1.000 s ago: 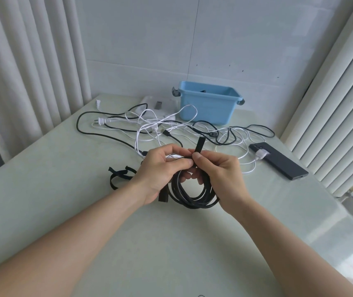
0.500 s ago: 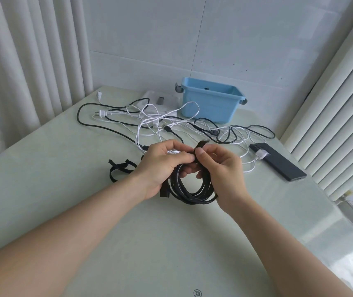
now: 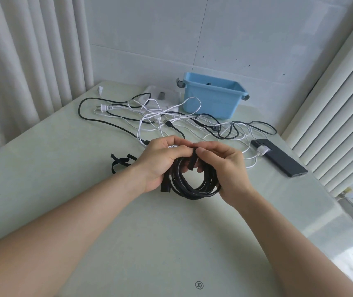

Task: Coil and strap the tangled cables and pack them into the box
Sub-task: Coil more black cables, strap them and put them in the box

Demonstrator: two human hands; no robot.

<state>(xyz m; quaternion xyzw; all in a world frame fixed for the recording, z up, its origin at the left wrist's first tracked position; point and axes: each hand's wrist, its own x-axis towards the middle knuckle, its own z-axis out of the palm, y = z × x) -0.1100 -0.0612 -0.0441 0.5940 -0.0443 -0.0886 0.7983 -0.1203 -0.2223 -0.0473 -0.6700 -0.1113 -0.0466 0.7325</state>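
Observation:
A coiled black cable (image 3: 195, 186) hangs between my two hands above the table's middle. My left hand (image 3: 160, 161) grips the coil's top left, fingers curled over it. My right hand (image 3: 225, 166) holds the coil's right side and pinches a black strap (image 3: 192, 162) that folds down over the coil's top. Behind my hands lies a tangle of black and white cables (image 3: 171, 118). The light blue box (image 3: 212, 97) stands open at the back of the table, something dark inside it.
Spare black straps (image 3: 120, 162) lie left of my left hand. A dark phone (image 3: 278, 160) with a white plug resting on it lies at the right. Curtains hang on the left, blinds on the right. The pale green table (image 3: 171, 243) reaches toward me.
The strap's free end stood upright above my hands; now it is folded down over the top of the coil. Both hands stayed together on the coil.

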